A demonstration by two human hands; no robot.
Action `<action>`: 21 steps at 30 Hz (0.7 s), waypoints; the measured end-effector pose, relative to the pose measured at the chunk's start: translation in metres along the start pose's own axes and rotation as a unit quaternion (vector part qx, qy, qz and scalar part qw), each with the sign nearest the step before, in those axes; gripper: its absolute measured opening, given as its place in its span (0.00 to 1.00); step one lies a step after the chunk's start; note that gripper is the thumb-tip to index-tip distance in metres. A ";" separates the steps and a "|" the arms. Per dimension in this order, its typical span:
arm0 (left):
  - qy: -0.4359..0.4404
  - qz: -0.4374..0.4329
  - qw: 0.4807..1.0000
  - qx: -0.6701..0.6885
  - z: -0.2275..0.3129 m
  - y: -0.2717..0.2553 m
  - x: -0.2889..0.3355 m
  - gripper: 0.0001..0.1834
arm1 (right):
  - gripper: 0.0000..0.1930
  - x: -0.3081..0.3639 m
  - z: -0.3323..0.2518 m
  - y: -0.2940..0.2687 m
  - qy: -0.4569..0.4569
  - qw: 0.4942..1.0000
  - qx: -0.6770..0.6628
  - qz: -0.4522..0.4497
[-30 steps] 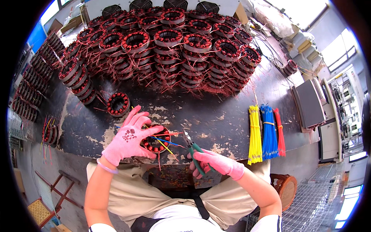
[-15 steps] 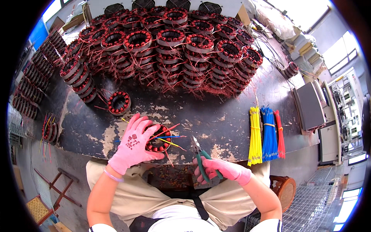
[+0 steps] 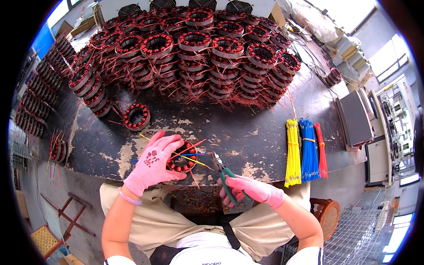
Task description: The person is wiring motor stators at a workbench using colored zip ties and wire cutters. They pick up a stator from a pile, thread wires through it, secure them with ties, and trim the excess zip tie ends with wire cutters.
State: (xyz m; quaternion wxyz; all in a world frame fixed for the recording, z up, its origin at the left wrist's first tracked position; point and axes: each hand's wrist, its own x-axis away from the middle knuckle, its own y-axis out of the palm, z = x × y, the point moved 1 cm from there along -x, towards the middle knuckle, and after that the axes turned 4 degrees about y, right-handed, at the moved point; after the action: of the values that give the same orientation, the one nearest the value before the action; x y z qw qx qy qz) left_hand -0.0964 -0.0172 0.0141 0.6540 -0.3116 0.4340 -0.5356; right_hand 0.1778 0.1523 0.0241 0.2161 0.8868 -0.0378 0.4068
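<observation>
Grip: pink-gloved right hand (image 3: 251,188) holds green-handled metal pliers (image 3: 222,168), lower centre (tips near the thin blue wire (image 3: 201,153)); pink-gloved left hand (image 3: 155,162) clasps red-coiled, ring-shaped stator (image 3: 180,167), left of centre.

And there it is on the back of the left hand (image 3: 155,165): a blocky dark red print (image 3: 151,158) on the pink glove, too small to make out! Down at the bottom edge now, a short row of dark lettering (image 3: 211,263) runs across the white shirt (image 3: 205,249). Nothing else reads clearly.
</observation>
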 end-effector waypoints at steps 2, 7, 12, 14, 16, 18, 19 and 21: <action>0.002 0.002 1.000 0.001 0.000 0.000 0.000 0.52 | 0.28 0.002 0.002 -0.001 0.002 1.000 0.009 0.006; 0.001 0.004 1.000 0.000 -0.001 0.001 0.000 0.52 | 0.29 0.002 0.005 -0.001 -0.005 1.000 0.017 0.014; 0.009 0.009 1.000 -0.013 0.004 -0.003 -0.004 0.49 | 0.26 -0.003 0.001 0.005 -0.030 0.999 0.001 0.045; 0.012 0.012 1.000 -0.014 0.004 -0.003 -0.002 0.49 | 0.26 -0.003 -0.003 0.007 -0.038 0.997 0.017 0.062; 0.021 0.022 0.999 -0.023 0.002 0.000 0.000 0.50 | 0.26 -0.004 -0.006 0.007 -0.045 0.996 0.024 0.077; 0.005 0.026 0.999 -0.031 0.005 0.001 0.003 0.52 | 0.26 -0.006 -0.006 0.003 -0.050 0.994 0.023 0.092; -0.017 0.027 0.999 -0.034 0.009 0.003 0.004 0.53 | 0.26 -0.006 -0.005 0.002 -0.059 0.994 0.013 0.087; -0.058 0.030 0.997 -0.048 0.018 0.003 0.006 0.54 | 0.25 -0.006 0.000 -0.004 -0.076 0.994 -0.007 0.076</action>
State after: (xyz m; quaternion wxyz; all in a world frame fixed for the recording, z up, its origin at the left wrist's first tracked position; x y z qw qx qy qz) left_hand -0.0781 -0.0231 0.0177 0.6782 -0.3601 0.4297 -0.4752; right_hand 0.1750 0.1549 0.0183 0.1874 0.9081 -0.1241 0.3533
